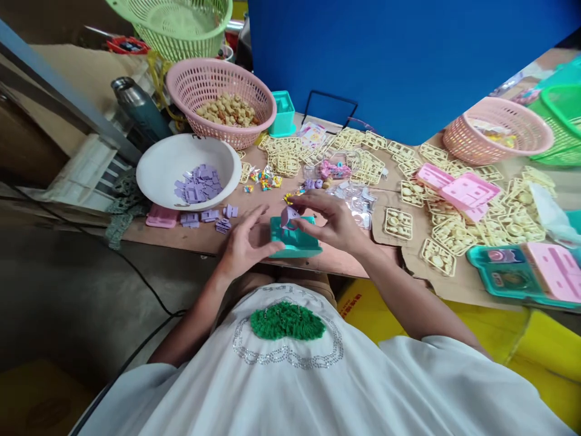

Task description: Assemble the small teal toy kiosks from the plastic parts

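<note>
A teal plastic case (295,247) lies on the table edge right in front of me. My right hand (333,221) is above it, thumb and fingers pinching a small purple plastic piece (288,216) over the case. At the case's left side is my left hand (245,245), fingers and thumb spread apart, with the thumb tip at the case's edge. Just beyond the right fingers lie purple parts (313,183) and a small yellow piece (287,198).
A white bowl (154,172) of purple pieces stands left, with a pink basket (181,91) behind it. Cream sprue frames (399,224) cover much of the table's back and right. Pink trays (469,191) and a teal-and-pink case (499,290) lie right. A blue panel (385,60) rises behind.
</note>
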Demonstrator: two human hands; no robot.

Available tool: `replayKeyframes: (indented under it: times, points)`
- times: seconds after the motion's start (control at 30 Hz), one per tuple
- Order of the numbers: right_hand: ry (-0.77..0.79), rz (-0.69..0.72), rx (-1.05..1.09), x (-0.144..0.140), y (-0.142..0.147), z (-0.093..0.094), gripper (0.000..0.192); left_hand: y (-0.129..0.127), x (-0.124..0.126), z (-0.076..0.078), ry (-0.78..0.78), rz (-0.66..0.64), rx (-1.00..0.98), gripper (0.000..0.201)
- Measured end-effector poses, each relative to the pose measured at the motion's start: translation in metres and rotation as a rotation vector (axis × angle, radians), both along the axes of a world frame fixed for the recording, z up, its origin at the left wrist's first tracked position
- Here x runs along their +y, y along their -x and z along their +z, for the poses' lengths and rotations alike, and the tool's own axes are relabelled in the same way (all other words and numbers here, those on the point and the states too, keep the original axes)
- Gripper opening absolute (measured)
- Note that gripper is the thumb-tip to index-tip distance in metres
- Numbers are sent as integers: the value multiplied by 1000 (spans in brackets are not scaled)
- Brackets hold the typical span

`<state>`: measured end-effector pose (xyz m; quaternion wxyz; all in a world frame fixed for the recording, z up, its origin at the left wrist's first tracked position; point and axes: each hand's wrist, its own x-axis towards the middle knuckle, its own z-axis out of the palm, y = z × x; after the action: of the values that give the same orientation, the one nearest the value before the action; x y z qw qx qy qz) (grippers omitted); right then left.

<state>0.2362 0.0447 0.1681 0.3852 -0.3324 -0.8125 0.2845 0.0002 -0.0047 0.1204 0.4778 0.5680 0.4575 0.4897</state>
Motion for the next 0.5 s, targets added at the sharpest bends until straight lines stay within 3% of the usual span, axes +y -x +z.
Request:
replayKeyframes:
  times: [0.07,0.2,0.37,0.5]
  points:
    - [18,32,-34,-3,-1,-10,34,0,-5,-15,4,-55,67,100]
    - [-33,61,-55,-8,1,-21,29,-4,-7,-35,37,-90,32,98]
    - [-20,-46,25,-9,-5,-17,29,-4,-2,-43,33,-77,20,96]
    - [-36,-15,3,-11,-4,-15,29,-2,-1,-46,18,-74,24,96]
